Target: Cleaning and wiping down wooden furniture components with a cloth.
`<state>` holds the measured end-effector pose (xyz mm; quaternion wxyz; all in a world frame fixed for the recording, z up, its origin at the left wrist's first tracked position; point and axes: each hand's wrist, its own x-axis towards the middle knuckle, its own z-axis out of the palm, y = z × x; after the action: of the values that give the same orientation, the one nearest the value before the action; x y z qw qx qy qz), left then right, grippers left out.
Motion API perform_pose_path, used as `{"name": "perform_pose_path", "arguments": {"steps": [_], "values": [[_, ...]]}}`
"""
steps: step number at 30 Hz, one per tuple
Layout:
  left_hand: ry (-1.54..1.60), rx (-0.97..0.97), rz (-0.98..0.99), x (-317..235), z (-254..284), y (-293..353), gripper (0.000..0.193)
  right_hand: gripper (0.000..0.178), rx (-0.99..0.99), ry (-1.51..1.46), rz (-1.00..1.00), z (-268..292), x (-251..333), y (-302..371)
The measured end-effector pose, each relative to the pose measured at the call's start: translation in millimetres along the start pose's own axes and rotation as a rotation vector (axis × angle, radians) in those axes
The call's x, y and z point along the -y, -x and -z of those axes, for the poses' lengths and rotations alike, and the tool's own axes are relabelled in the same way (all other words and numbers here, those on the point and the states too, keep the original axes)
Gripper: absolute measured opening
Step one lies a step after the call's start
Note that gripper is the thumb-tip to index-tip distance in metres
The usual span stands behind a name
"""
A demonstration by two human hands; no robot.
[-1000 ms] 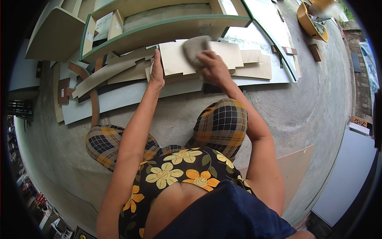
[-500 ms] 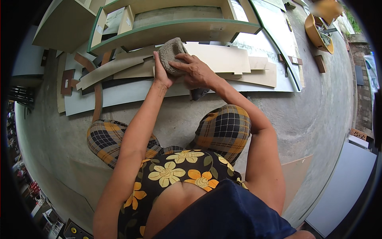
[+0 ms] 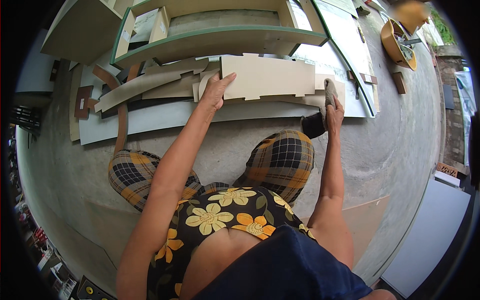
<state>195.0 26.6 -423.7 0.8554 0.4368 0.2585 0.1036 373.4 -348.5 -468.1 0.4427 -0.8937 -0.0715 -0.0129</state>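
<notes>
So the cream board [image 3: 270,77] lies crosswise out front, long axis running left to right, with the left hand [image 3: 218,91] nearer, thumb on top and gripping its left end, while the right hand [image 3: 334,112] clutches a fuzzy grey cloth [image 3: 329,92] just past the right end.

Workshop-like space, bare concrete floor [image 3: 380,150], green-edged frame [image 3: 225,42], pale cut panels [image 3: 272,76]

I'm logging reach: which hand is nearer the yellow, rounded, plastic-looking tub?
Right: the right hand is below and left of the tub in view; the left hand is much farther left.
</notes>
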Motion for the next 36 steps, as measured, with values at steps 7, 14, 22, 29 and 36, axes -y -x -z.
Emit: {"name": "perform_pose_path", "arguments": {"steps": [7,14,22,29,36], "values": [[-0.686,0.302,-0.376,-72,-61,41,0.03,0.057,0.051,-0.347,0.477,16,185,10],[-0.707,0.404,-0.329,-73,-32,29,0.033,0.055,0.278,0.139,0.536,-6,195,13],[-0.776,0.436,-0.262,-68,-26,23,0.032,0.047,0.353,-0.305,0.033,12,146,-28],[-0.908,0.38,-0.573,-65,-16,16,0.022,0.051,0.177,-0.61,0.065,41,227,-9],[-1.356,0.208,-0.894,-59,-21,19,0.023,0.052,0.739,-0.167,0.437,-49,230,51]]}}
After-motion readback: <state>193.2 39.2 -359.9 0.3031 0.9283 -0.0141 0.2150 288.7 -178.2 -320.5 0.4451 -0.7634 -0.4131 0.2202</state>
